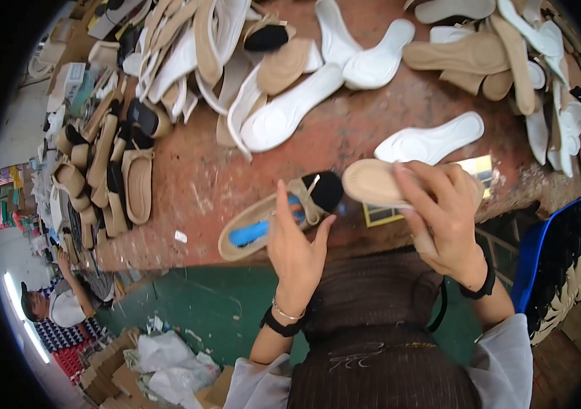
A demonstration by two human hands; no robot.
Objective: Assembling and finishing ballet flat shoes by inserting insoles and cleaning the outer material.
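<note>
A beige slip-on shoe upper with a black toe patch and a blue last showing inside (273, 221) lies at the near edge of the worn reddish-brown worktable (202, 184), its black toe pointing to the person's right. The left hand (296, 238) rests against the side of this shoe, thumb and forefinger spread apart over the strap near the toe; whether the fingers actually grip it cannot be told. Just to the right, the right hand (444, 221) is closed around a tan padded insole (375, 183), fingers wrapped over its top and the rounded heel end sticking out towards the shoe's toe, nearly touching it. The two hands are near each other but apart. Under the right hand a small flat yellowish-framed tile (474, 170) lies on the table edge.

A single white foam insole (430, 140) lies just beyond the right hand. Further back sits a heap of white and tan insoles (284, 75); more of the same crowd the far right corner (515, 48). Along the left side stands a row of finished beige shoes with black toes (117, 163). To the right of the person is a blue crate holding dark soles (563, 245). Down on the left, another person in a cap (59, 303) sits on the floor beside crumpled white bags and cardboard (161, 368).
</note>
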